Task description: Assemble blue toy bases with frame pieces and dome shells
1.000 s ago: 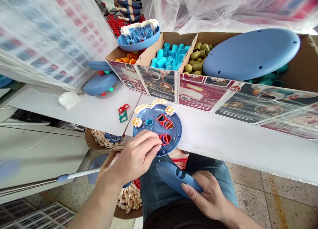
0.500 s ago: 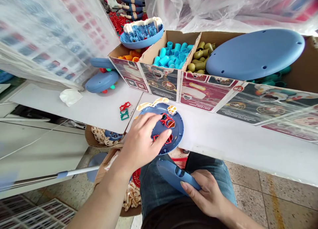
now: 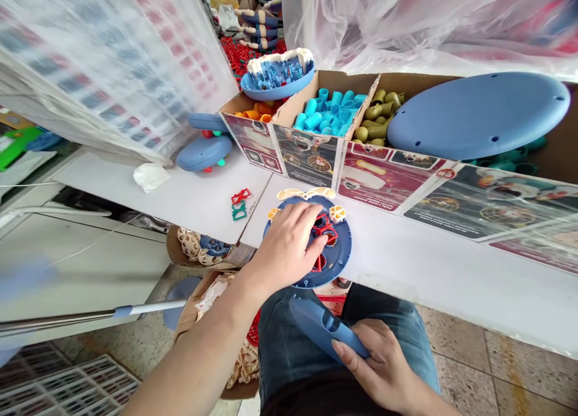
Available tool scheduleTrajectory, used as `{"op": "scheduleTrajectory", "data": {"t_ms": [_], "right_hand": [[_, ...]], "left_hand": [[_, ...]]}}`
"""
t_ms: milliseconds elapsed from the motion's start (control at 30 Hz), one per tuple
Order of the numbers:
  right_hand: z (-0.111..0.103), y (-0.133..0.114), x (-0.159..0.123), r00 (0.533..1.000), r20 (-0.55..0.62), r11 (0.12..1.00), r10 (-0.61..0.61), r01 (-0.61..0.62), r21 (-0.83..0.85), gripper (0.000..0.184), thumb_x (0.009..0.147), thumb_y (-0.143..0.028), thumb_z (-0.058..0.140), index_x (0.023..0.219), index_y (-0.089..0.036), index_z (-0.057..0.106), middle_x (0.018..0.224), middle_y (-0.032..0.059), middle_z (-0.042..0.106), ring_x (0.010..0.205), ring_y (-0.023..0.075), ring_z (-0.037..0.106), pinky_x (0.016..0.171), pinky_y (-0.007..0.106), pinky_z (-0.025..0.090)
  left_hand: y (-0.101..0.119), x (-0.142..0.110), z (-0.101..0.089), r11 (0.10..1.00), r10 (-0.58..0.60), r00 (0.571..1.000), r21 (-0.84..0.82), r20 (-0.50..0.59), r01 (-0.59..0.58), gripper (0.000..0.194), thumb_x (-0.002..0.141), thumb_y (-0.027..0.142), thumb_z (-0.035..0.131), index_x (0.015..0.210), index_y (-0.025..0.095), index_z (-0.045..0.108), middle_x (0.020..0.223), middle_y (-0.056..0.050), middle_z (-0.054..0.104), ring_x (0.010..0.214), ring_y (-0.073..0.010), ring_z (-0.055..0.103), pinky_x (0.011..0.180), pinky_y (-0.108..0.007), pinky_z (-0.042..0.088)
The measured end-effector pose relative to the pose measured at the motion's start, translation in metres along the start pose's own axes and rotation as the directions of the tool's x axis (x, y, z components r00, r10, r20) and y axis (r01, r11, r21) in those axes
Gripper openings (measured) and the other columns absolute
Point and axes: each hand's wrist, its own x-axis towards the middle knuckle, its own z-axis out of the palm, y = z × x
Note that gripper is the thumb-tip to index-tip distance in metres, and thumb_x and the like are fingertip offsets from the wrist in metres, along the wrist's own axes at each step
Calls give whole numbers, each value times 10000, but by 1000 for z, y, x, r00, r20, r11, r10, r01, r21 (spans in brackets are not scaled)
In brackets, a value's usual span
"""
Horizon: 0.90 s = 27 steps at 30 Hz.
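Note:
A round blue toy disc [image 3: 338,254] lies at the near edge of the white table [image 3: 433,265], with red frame pieces [image 3: 324,226], cream gear pieces [image 3: 336,213] and a cream trim on it. My left hand [image 3: 289,246] rests on the disc with fingers curled over its red pieces; what they pinch is hidden. Over my lap, my right hand [image 3: 383,368] grips a blue plastic shell part [image 3: 323,332].
Cardboard boxes hold orange tubes [image 3: 253,111], cyan tubes [image 3: 327,110] and olive tubes [image 3: 377,120]; a large blue oval cover [image 3: 474,116] lies across the right box. Loose red and green frames [image 3: 239,203], a white wad [image 3: 151,176] and blue toys [image 3: 203,152] sit left. Boxes of cream gears [image 3: 194,247] stand below.
My left hand has moved from the disc's near rim up onto its middle, covering the red pieces. The view has shifted slightly; the right hand stays on the blue shell.

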Motion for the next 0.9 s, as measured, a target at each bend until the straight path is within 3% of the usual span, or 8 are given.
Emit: {"op": "scheduleTrajectory", "data": {"t_ms": [167, 367, 567, 700, 767, 800, 833, 900], "right_hand": [[3, 2, -3, 999, -24, 999, 22, -23, -46, 458, 1067, -403, 484, 651, -216, 438, 522, -67, 419, 458, 79, 450, 509, 226, 365], [2, 3, -3, 1000, -22, 1000, 23, -23, -18, 452, 1056, -391, 501, 651, -218, 399, 522, -77, 387, 447, 73, 425, 484, 229, 333], [3, 3, -2, 1000, 6, 999, 30, -30, -25, 468, 1068, -416, 470, 652, -219, 387, 524, -70, 395, 453, 79, 423, 490, 233, 349], [4, 4, -3, 999, -30, 999, 33, -33, 1, 453, 1062, -396, 496, 656, -218, 397, 528, -73, 388, 452, 76, 425, 487, 235, 341], [5, 5, -5, 1000, -21, 1000, 21, -21, 19, 440, 1064, -362, 497, 662, -220, 389, 537, -75, 374, 451, 73, 419, 485, 234, 338], [5, 5, -6, 1000, -14, 1000, 14, -13, 27, 431, 1063, -349, 499, 666, -221, 391, 540, -76, 371, 450, 73, 417, 484, 234, 338], [6, 7, -8, 1000, -14, 999, 11, -11, 30, 421, 1062, -344, 503, 672, -222, 404, 546, -75, 382, 458, 76, 426, 490, 234, 346], [7, 9, -12, 999, -29, 999, 33, -33, 18, 397, 1057, -363, 517, 691, -225, 449, 573, -67, 424, 489, 88, 457, 510, 234, 374]], "left_hand": [[7, 4, -2, 994, -54, 998, 100, 28, 51, 202, 978, 266, 586, 1112, 147, 679, 1167, -137, 660, 1121, -325, 606, 975, -545, 514], [16, 12, 0, 982, -94, 995, 167, 30, 88, 314, 971, 422, 601, 1117, 151, 662, 1133, -146, 661, 1091, -346, 619, 931, -539, 506], [16, 16, 9, 990, -126, 991, 69, 40, 123, 152, 943, 294, 624, 956, 144, 647, 1068, -143, 664, 1016, -324, 647, 895, -515, 530], [7, 12, 0, 995, 37, 998, -99, 45, -33, 257, 946, 316, 655, 1148, 158, 639, 1245, -138, 674, 1174, -309, 630, 1013, -498, 517], [-9, 6, -9, 991, -18, 996, -137, -83, 6, 353, 948, 363, 652, 1251, 187, 614, 1295, -122, 669, 1206, -278, 628, 1041, -460, 511], [-21, 2, -14, 985, -132, 974, -134, -183, 109, 354, 948, 390, 640, 1240, 191, 620, 1258, -116, 686, 1165, -265, 649, 1019, -438, 522], [-35, -2, -19, 957, -288, 916, -121, -278, 264, 345, 939, 422, 632, 1193, 189, 634, 1189, -113, 708, 1095, -259, 676, 977, -425, 536], [-64, -12, -25, 787, -585, 714, -59, -384, 614, 392, 885, 514, 647, 1086, 178, 642, 1055, -123, 733, 973, -288, 703, 889, -436, 550]]}}
